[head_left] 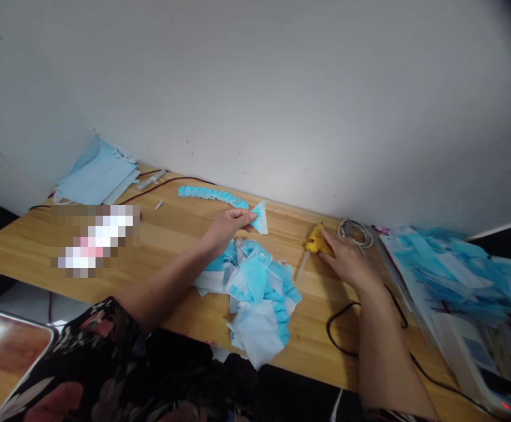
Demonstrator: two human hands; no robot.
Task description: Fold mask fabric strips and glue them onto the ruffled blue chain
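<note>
My left hand (229, 227) pinches a small folded piece of blue and white mask fabric (260, 218) between thumb and fingers, over the table. On the right, my right hand (347, 258) is closed around the handle of a yellow hot glue gun (315, 240). A clear glue stick (301, 266) pokes out of its rear, toward me. Whether the glue gun rests on the table or is lifted, I cannot tell. Between my forearms lies a loose heap of blue and white fabric pieces (255, 278). A pleated blue strip (209, 193) lies behind my left hand.
A stack of blue face masks (97, 179) sits at the back left. More blue material (453, 264) is piled at the right, beside a clear plastic box (470, 351). A black cord (337, 343) and a coiled grey cable (363, 233) lie near my right arm. A wall (255, 105) stands behind.
</note>
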